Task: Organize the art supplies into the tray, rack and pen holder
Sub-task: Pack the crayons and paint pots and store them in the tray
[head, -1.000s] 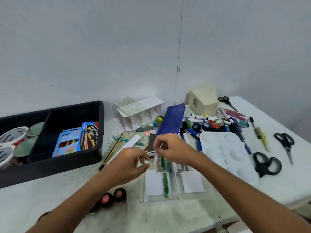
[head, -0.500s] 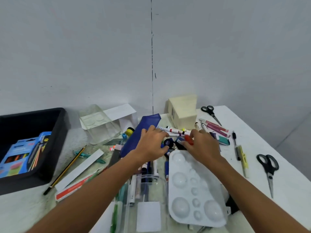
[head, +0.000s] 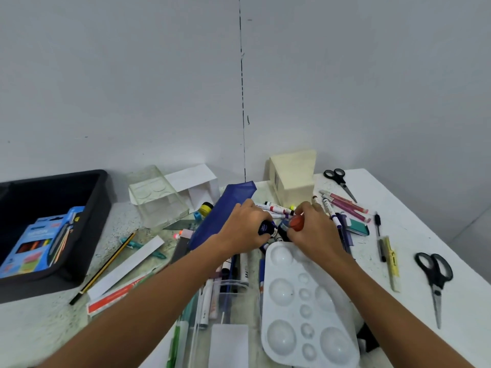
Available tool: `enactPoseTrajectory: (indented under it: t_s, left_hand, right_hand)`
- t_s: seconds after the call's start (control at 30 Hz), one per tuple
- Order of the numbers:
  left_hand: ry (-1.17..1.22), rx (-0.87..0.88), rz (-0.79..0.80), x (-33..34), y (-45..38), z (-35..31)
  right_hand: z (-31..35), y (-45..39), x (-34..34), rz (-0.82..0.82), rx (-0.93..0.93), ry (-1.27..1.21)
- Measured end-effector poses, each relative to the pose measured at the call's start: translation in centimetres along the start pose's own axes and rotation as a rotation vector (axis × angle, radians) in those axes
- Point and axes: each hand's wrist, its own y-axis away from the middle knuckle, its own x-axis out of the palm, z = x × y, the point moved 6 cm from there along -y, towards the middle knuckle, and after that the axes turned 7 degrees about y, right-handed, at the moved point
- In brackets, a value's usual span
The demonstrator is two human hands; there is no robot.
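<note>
Both hands work in a pile of markers and small paint pots at the table's middle. My left hand (head: 245,227) grips a dark blue paint pot (head: 266,227). My right hand (head: 316,231) holds a red-orange paint pot (head: 296,223). Loose markers (head: 276,208) lie just behind the hands. A clear acrylic pen holder (head: 225,301) lies flat in front, with several pens in it. The white paint palette (head: 305,309) lies under my right forearm. The black tray (head: 87,229) at the left holds boxes of colours (head: 34,240).
A clear rack (head: 156,200) and a cream box (head: 292,179) stand by the wall. A blue pouch (head: 223,213), a pencil (head: 103,266), white ruler (head: 125,266) and red strip lie left of centre. Scissors (head: 435,277), smaller scissors (head: 340,181), pens and a yellow cutter (head: 390,261) lie right.
My hands left the pens in the clear holder and reached forward into the pile. Each has since closed on a small paint pot. The view has come nearer and turned right.
</note>
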Motion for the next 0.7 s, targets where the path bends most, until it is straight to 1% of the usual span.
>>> enactPoseTrajectory:
  t_s: [0.1,0.2,0.3,0.5,0.7]
  left_hand:
    - [0.124,0.066,-0.045,-2.0,1.6,-0.3]
    - [0.211,0.085,-0.017,-4.3,4.1,-0.2]
    - [0.228,0.071,0.013,-6.6,7.3,0.6]
    - [0.212,-0.072,0.044,-11.6,16.5,4.4]
    - [0.177,-0.266,-0.037,-16.6,28.3,9.5]
  right_hand:
    - [1.8,0.1,-0.1,0.003,-0.077,-0.228]
    - [4.7,0.7,0.0,0.019,-0.197,-0.314]
    - [8.4,2.0,0.5,0.043,-0.322,-0.397]
    - [17.4,6.1,3.5,0.177,-0.532,-0.517]
    - [27.6,11.1,7.8,0.324,-0.668,-0.523]
